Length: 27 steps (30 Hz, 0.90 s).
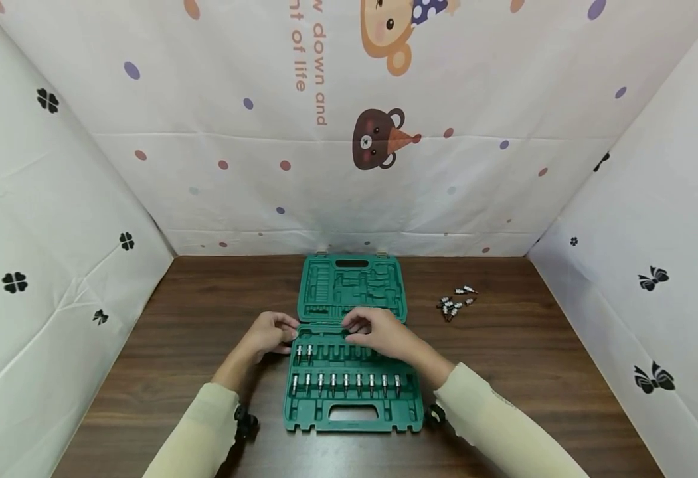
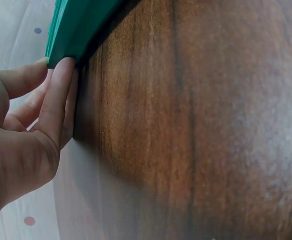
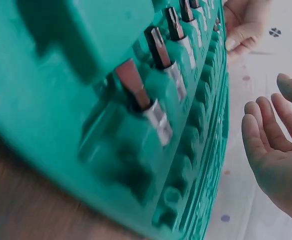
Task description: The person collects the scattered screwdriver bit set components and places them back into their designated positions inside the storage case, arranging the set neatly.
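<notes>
A green plastic case (image 1: 301, 413) lies unfolded on the table, its moulded lid (image 1: 351, 292) toward the back wall. Several bit sockets (image 1: 346, 382) stand in a row along its front tray, and two more (image 1: 304, 352) sit in the left end of the row behind. In the right wrist view, one of them has a flat blade tip (image 3: 130, 82). My left hand (image 1: 269, 332) pinches the case's left edge, thumb on the rim and index finger against the outer wall. Over the rear of the tray hovers my right hand (image 1: 380, 333), fingers loosely bent with nothing between them.
To the right of the lid, several loose bit sockets (image 1: 449, 305) lie scattered in a small pile on the brown wooden table (image 1: 504, 372). White printed cloth (image 1: 253, 192) walls in the table at the back and on both sides.
</notes>
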Tool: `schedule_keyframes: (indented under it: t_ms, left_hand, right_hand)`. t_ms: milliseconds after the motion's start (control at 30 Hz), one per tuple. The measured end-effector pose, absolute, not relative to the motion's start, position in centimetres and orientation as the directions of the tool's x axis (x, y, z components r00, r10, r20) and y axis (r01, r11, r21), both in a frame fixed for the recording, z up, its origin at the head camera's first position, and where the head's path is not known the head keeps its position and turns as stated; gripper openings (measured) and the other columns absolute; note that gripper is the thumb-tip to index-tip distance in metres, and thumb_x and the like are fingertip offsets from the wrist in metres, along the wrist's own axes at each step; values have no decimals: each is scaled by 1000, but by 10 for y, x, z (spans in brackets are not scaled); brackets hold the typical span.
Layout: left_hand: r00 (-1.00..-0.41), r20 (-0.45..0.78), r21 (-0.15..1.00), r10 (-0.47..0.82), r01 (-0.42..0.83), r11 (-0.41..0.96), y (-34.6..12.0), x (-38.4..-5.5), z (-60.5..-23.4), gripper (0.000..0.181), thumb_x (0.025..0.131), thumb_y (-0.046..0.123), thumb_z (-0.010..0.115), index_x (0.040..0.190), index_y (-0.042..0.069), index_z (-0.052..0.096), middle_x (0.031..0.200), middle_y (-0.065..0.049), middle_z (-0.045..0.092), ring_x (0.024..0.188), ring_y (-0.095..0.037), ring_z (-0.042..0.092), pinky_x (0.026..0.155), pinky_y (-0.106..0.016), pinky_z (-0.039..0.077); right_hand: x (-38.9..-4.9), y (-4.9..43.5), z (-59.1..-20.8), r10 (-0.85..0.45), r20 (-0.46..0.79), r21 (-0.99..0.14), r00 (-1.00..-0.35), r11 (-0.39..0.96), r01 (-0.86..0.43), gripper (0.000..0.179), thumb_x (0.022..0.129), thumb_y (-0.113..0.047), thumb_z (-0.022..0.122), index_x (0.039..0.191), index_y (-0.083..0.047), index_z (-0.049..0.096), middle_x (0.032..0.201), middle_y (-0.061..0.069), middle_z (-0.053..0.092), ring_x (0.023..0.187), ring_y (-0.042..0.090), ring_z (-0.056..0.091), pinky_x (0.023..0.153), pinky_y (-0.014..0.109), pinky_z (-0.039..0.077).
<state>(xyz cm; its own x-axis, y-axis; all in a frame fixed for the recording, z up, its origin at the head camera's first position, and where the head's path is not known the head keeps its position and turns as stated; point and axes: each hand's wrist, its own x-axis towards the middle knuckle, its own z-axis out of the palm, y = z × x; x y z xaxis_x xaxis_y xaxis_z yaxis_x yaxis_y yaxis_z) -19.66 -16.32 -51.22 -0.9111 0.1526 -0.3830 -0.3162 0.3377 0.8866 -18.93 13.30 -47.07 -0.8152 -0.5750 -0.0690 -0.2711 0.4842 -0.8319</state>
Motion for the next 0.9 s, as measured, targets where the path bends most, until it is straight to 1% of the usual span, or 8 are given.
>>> schedule_keyframes:
  t_ms: [333, 433, 500, 667, 733, 800, 900]
  left_hand:
    - [-912, -384, 886, 147, -319, 337, -163, -196, -512, 21, 100, -1, 63, 121, -4, 68, 105, -17, 66, 85, -23, 67, 70, -38, 64]
    - [-913, -382, 886, 143, -318, 337, -163, -196, -511, 21, 100, -1, 62, 121, -4, 67, 105, -17, 66, 85, -23, 67, 70, -38, 64]
    - [-914, -380, 887, 143, -317, 335, -163, -195, -512, 21, 100, -1, 62, 121, -4, 67, 106, -18, 66, 85, -23, 68, 70, -38, 64]
    - [-915, -379, 889, 141, -318, 329, -161, -195, -514, 21, 100, -1, 63, 121, -4, 67, 106, -18, 66, 84, -23, 68, 69, -37, 64]
    - [-915, -380, 888, 137, -319, 332, -161, -195, -514, 21, 100, -1, 63, 121, -4, 67, 106, -18, 66, 83, -22, 67, 68, -36, 64]
    - [-914, -382, 886, 135, -321, 335, -162, -195, -513, 21, 100, -1, 63, 121, -4, 68, 105, -18, 66, 83, -22, 67, 68, -36, 63]
    - [-914, -384, 885, 134, -322, 337, -162, -196, -512, 21, 100, -1, 63, 121, -4, 68, 106, -18, 66, 83, -22, 67, 68, -36, 63]
  right_hand:
    - [-184, 169, -470, -476, -17, -852, -879, 467, -237, 31, 99, -17, 72, 128, -7, 66, 124, 12, 69, 108, 18, 67, 94, 35, 57]
    - [-185, 179, -474, -459, -3, -848, -889, 473, -241, 32, 99, -18, 72, 128, -7, 66, 125, 11, 69, 108, 19, 67, 94, 35, 57]
    - [-185, 186, -478, -452, 14, -848, -892, 468, -250, 32, 99, -19, 72, 128, -7, 66, 124, 12, 69, 109, 21, 68, 95, 37, 58]
    - [-184, 204, -485, -390, 61, -854, -919, 456, -250, 31, 98, -19, 74, 126, -6, 67, 123, 15, 70, 108, 22, 69, 92, 36, 59]
    - [-184, 212, -486, -355, 85, -851, -931, 460, -253, 31, 97, -19, 74, 125, -5, 67, 122, 16, 70, 105, 19, 69, 89, 31, 60]
    - [-185, 221, -487, -315, 107, -846, -943, 470, -253, 31, 97, -19, 75, 124, -5, 67, 121, 15, 70, 102, 18, 69, 86, 29, 60]
    - [-187, 236, -491, -262, 148, -826, -954, 497, -265, 31, 96, -19, 76, 123, -5, 68, 120, 15, 71, 101, 20, 69, 84, 26, 59]
